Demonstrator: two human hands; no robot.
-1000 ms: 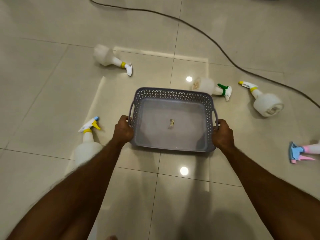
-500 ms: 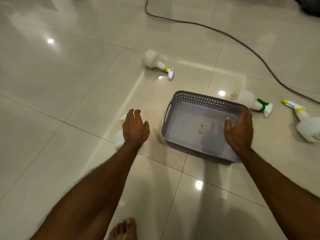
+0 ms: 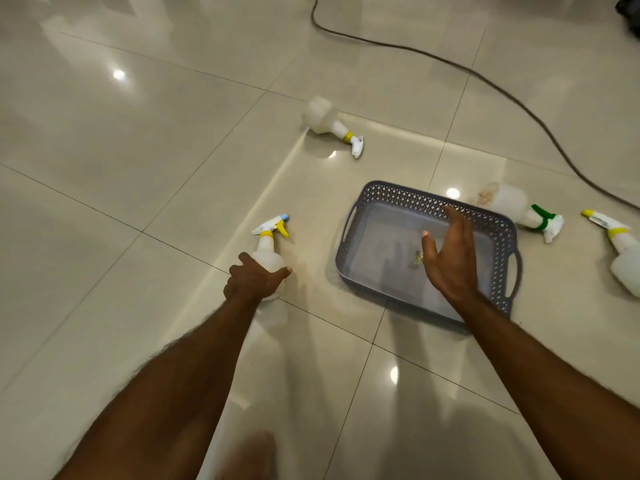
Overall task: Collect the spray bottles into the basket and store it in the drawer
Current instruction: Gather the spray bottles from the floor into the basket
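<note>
Head view looked down on a glossy tiled floor, and I saw both of my bare arms reaching out over it. My left hand had its grip curled round the white body of the nearest spray bottle, which stood upright with a yellow collar and a blue-tipped nozzle at the top. My right hand hovered above the grey basket, fingers straight and spread, holding nothing. The basket sat flat on the floor just right of the gripped bottle, with a small scrap lying on its bottom and no bottles in it.

A second bottle with a yellow collar lay on its side beyond the basket's far left corner. A green-collared bottle lay on its side just beside the basket's far right corner, and another yellow-collared bottle lay further right, near the frame edge. A dark cable snaked across the tiles behind them. A blurred foot showed at the bottom edge.
</note>
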